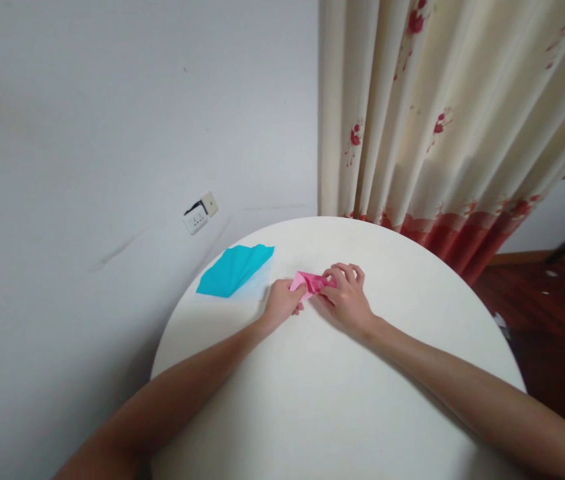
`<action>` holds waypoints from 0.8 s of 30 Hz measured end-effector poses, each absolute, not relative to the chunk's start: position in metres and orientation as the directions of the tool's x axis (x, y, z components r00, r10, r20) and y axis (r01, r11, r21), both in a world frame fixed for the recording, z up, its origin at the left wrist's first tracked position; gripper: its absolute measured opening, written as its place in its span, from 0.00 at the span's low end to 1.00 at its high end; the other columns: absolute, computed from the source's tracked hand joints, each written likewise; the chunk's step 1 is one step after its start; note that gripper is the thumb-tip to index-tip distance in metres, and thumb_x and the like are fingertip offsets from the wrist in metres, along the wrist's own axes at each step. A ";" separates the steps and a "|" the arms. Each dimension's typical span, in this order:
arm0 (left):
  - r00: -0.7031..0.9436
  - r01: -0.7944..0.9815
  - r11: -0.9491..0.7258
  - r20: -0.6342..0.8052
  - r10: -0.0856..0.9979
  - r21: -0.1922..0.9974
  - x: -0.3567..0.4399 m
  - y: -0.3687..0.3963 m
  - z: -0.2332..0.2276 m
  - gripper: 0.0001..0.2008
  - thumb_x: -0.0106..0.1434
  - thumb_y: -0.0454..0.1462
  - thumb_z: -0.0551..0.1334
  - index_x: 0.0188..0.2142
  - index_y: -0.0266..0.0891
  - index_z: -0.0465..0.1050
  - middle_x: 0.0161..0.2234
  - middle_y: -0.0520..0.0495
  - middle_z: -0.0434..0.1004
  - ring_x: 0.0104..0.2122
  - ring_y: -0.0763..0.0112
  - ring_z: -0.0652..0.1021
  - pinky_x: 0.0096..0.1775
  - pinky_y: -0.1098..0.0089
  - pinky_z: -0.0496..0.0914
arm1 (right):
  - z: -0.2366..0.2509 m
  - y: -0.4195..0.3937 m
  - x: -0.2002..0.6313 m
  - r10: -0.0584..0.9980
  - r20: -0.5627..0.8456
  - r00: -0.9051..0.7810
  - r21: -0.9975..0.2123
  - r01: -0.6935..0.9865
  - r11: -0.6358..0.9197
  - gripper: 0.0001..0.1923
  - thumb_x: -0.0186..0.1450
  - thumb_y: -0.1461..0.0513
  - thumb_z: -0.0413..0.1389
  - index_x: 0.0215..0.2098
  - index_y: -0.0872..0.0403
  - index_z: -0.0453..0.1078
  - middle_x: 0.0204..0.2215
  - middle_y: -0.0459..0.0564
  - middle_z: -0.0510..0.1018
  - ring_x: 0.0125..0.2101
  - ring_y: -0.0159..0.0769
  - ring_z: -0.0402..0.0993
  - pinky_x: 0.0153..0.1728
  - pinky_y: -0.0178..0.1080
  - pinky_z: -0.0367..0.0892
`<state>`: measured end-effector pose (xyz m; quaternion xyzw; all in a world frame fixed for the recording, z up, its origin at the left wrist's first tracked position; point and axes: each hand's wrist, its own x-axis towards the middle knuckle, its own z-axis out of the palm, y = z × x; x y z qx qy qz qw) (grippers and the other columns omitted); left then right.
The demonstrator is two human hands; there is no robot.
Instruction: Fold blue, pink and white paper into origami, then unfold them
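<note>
A small pink folded paper [312, 283] lies on the far half of the round white table [322, 400], pinned between both hands. The left hand [282, 303] pinches its near-left corner, grip narrow on the paper's edge. The right hand [346, 293] curls over its right end, fingertips pressing down and closed on the sheet. Just left of them, apart from the hands, rests a pleated turquoise paper [235, 269] close to the table's rim. Behind stand a grey wall with a socket [201, 213] and a flowered curtain [452, 133].

The thin paper could tear or crease askew if the two hands pull unevenly. The right hand hides much of the pink paper, so its folds are hard to make out.
</note>
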<state>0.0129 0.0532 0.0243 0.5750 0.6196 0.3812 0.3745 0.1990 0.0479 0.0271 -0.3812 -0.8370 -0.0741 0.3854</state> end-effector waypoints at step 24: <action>-0.004 0.239 -0.273 0.282 0.959 0.932 -0.001 0.072 0.013 0.15 0.61 0.45 0.60 0.26 0.36 0.74 0.24 0.49 0.76 0.26 0.69 0.74 0.30 0.72 0.68 | 0.013 0.063 0.200 0.882 0.464 -0.079 -0.828 0.314 0.464 0.12 0.63 0.61 0.51 0.43 0.53 0.71 0.41 0.53 0.77 0.42 0.41 0.73 0.43 0.42 0.68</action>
